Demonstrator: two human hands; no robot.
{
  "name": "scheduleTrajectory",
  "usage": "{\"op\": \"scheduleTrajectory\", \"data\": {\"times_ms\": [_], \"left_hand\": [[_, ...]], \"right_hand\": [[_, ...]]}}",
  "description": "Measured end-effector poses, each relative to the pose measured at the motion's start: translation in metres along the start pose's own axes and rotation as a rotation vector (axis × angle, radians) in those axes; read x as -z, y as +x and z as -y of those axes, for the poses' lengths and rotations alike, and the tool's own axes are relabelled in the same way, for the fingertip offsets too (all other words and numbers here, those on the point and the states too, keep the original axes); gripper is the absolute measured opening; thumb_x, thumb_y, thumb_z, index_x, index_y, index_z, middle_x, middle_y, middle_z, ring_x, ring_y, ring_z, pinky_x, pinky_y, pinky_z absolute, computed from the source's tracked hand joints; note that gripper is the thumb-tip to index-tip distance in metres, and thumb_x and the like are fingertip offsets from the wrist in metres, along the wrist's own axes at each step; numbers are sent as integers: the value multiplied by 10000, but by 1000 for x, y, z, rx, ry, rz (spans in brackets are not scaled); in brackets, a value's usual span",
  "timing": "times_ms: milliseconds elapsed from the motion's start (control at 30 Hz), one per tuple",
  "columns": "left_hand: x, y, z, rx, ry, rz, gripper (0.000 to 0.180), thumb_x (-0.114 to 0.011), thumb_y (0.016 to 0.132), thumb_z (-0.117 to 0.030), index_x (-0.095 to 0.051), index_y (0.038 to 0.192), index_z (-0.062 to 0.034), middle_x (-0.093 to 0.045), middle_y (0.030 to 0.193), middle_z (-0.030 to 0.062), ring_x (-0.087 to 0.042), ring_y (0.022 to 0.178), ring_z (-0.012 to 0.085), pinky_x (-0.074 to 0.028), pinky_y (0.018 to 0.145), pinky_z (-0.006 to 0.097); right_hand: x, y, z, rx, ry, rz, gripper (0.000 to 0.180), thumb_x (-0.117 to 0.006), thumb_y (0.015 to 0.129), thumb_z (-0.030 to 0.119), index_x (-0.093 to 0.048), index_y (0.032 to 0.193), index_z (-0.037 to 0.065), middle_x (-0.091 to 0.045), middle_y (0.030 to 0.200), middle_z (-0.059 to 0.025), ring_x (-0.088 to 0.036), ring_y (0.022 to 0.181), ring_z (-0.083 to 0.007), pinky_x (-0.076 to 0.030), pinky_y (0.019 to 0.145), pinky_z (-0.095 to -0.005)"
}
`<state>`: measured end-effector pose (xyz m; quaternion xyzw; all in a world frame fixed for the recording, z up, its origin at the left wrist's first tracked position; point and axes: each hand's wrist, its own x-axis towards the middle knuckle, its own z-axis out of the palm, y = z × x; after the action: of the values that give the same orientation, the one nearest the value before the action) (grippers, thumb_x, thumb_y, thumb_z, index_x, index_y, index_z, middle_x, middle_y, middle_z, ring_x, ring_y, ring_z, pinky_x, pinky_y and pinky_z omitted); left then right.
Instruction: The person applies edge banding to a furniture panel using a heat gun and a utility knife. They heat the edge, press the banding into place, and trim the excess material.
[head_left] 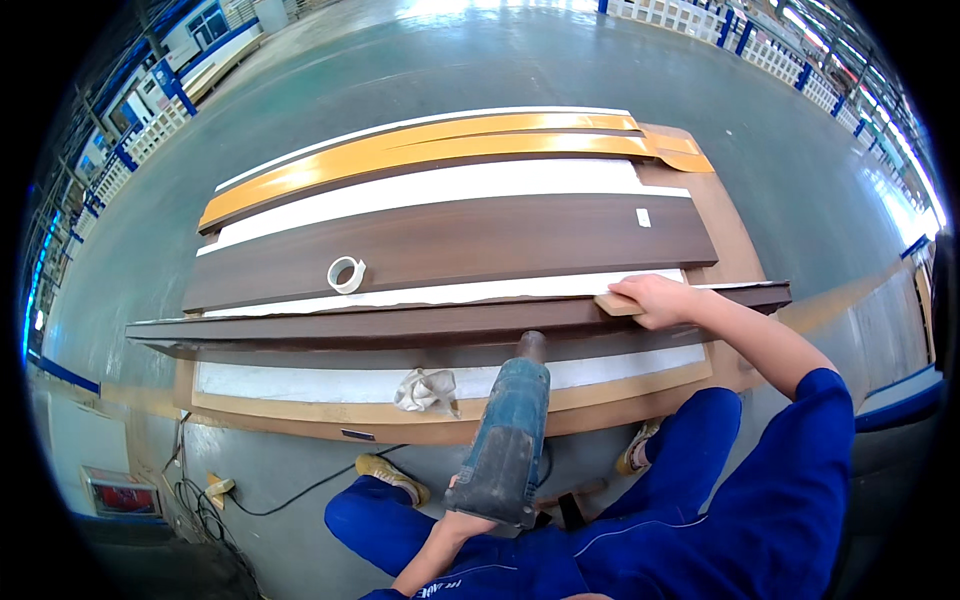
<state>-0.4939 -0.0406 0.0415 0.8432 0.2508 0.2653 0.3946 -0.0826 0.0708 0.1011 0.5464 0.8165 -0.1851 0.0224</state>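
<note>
My left hand (pixel 466 524) is closed round the grip of a blue and black heat gun (pixel 512 420). Its metal nozzle points away from me at the front face of a long dark brown board (pixel 400 330); whether it touches cannot be seen. My right hand (pixel 655 300) grips a small tan block (pixel 618 304), apparently wooden, against the top edge of that board, right of the nozzle. Between the board and me lies a crumpled whitish cloth (pixel 427 391), left of the heat gun.
Behind stands a wider brown panel (pixel 480 230) carrying a roll of white tape (pixel 346 275). Farther back are strips with orange-yellow film (pixel 400 160). All rest on a brown-topped work surface (pixel 730 220) with white padding. Black cables (pixel 190 490) lie on the floor at left.
</note>
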Motion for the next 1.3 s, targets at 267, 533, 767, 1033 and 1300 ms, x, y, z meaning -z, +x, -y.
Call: {"op": "scheduleTrajectory", "data": {"times_ms": [267, 533, 767, 1033, 1300], "left_hand": [[72, -42, 20, 197, -69, 96, 442, -692, 721, -146, -572, 1131, -29, -596, 1081, 137, -562, 991, 275, -437, 856, 360], [132, -69, 17, 173, 105, 56, 393, -704, 714, -160, -594, 1068, -28, -613, 1007, 124, -577, 925, 275, -452, 807, 367], [107, -97, 39, 250, -159, -221, 170, -658, 747, -56, -597, 901, -19, -606, 845, 72, -579, 735, 183, -463, 657, 310], [87, -118, 55, 325, -221, -418, 91, -589, 790, 12, -559, 876, 9, -559, 751, 67, -542, 626, 136, -452, 562, 259], [115, -121, 84, 213, -122, -281, 149, -611, 774, -40, -569, 911, -1, -573, 802, 80, -549, 683, 170, -449, 616, 288]], "right_hand": [[-6, 48, 53, -103, 44, -28, 424, -575, 656, 56, -546, 1072, -18, -571, 1037, -190, -540, 1005, -348, -437, 888, -390], [-3, 48, 58, -186, 11, -41, 414, -585, 649, 81, -579, 1058, 18, -606, 1016, -183, -558, 986, -340, -445, 873, -394], [-4, 76, 75, -110, -38, -49, 334, -555, 662, 82, -614, 984, 18, -624, 966, -183, -573, 961, -335, -447, 871, -395], [-7, 135, 135, -104, 0, 21, 371, -559, 695, 87, -575, 1051, -15, -572, 1065, -200, -526, 1045, -328, -414, 928, -383], [-4, 130, 128, -98, -21, 39, 380, -568, 695, 95, -565, 1058, -19, -574, 1054, -203, -534, 1020, -343, -425, 911, -385]]}}
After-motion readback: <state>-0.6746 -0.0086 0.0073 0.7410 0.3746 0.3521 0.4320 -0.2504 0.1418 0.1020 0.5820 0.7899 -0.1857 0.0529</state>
